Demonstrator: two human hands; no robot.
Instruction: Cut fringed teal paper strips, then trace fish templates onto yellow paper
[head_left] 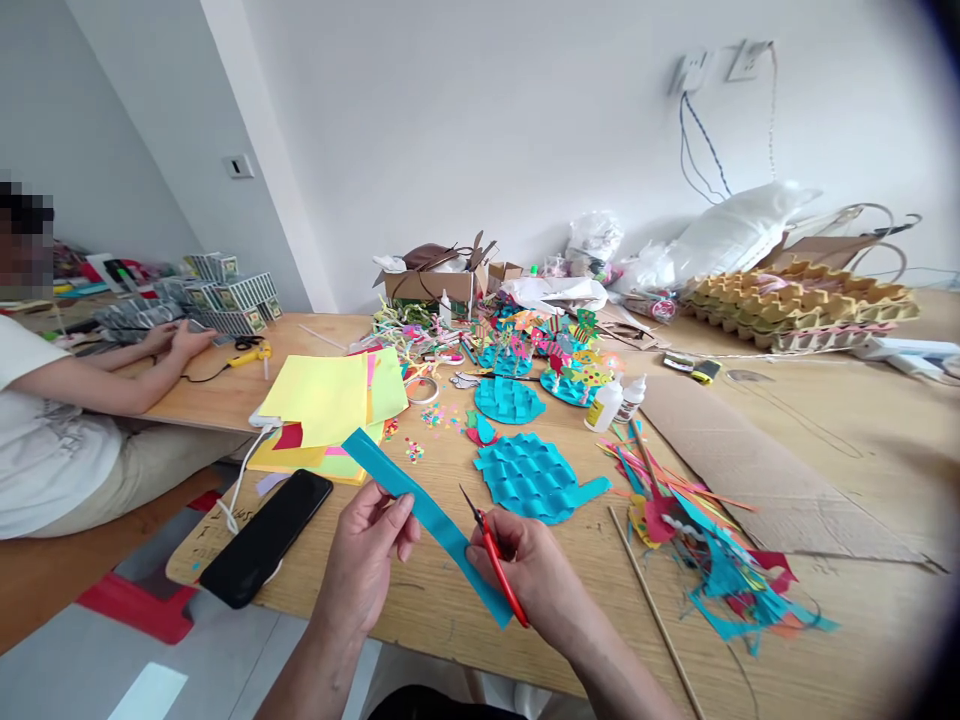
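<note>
left hand [367,555] pinching teal paper strip [427,520], right hand [525,570] gripping red scissors [495,560], blades probably touching strip, phone [266,550] lying at 9 o'clock

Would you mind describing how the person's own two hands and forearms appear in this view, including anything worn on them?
Both the left hand and the right hand are bare: no gloves, rings, watch or bracelet show. Both forearms are uncovered as far as the bottom edge of the picture, so no sleeve is in view. The fingernails look short and unpainted.
</note>
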